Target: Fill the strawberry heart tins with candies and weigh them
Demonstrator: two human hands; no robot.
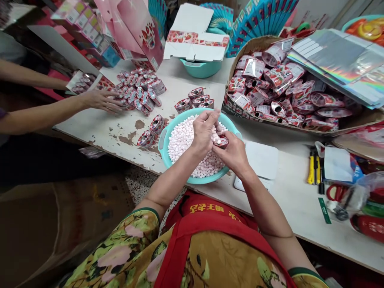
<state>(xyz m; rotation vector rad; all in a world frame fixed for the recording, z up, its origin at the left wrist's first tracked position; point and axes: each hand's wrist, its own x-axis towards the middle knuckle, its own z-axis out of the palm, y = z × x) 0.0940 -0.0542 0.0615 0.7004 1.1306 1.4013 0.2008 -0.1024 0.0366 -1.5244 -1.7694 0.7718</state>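
A teal bowl (164, 141) full of small pink and white candies (183, 138) sits on the table before me. Over it, my right hand (232, 154) grips a small strawberry-print tin (222, 142), opening up. My left hand (204, 130) is cupped and closed on a handful of candies, tipped against the tin's mouth. Several filled tins (196, 98) stand just behind the bowl, and two more (151, 132) lie to its left.
A cardboard box (354, 120) heaped with empty tins lies at the right. A white scale (262, 160) sits right of the bowl. Another person's hands (100, 100) sort a pile of tins (139, 90) at the left. Tools (315, 170) lie near the right edge.
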